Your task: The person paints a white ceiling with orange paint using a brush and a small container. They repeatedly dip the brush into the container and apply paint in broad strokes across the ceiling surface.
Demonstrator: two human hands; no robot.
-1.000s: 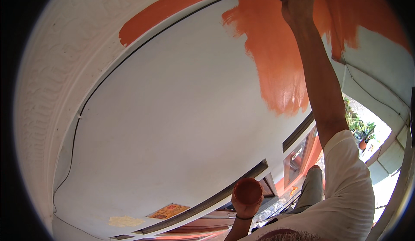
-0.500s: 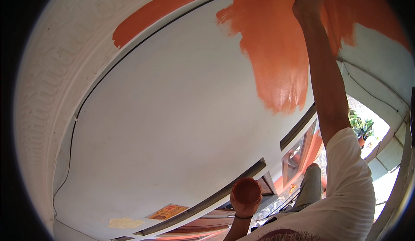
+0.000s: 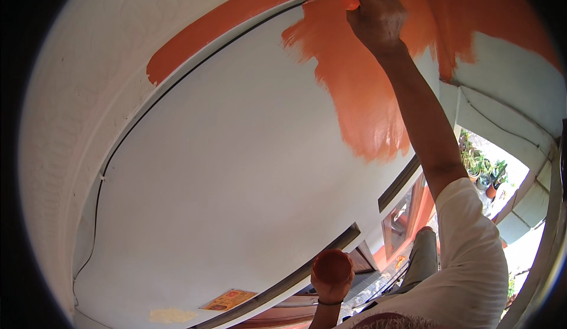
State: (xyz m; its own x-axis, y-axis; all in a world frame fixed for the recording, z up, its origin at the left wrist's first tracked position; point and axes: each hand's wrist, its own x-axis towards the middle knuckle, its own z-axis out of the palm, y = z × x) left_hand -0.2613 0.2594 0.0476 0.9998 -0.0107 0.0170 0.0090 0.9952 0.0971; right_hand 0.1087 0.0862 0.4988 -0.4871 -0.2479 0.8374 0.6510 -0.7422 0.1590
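Note:
My right hand (image 3: 379,19) is raised at the top of the white wall (image 3: 224,152), its fingers closed round a paintbrush. The brush's orange handle end (image 3: 350,0) sticks out below the fingers; the bristles are mostly hidden at the upper edge. Beneath and beside this hand lies a wet-looking patch of orange paint (image 3: 360,105) with ragged streaks at its lower end. Low in the view, my left hand (image 3: 326,290) is wrapped round a round cup (image 3: 332,266), which is orange-red inside and holds what looks like the same paint.
A black cable (image 3: 177,76) runs under the orange-painted band (image 3: 207,31) by the white moulded ceiling edge. Lower down are dark ledges (image 3: 336,240), a yellow-orange paper (image 3: 229,299) and a pale patch (image 3: 172,315). Potted plants (image 3: 487,172) stand outside at right.
My right hand with the paintbrush has moved left and slightly down along the wall's top, so the handle end now shows left of the hand. My left hand still holds the cup.

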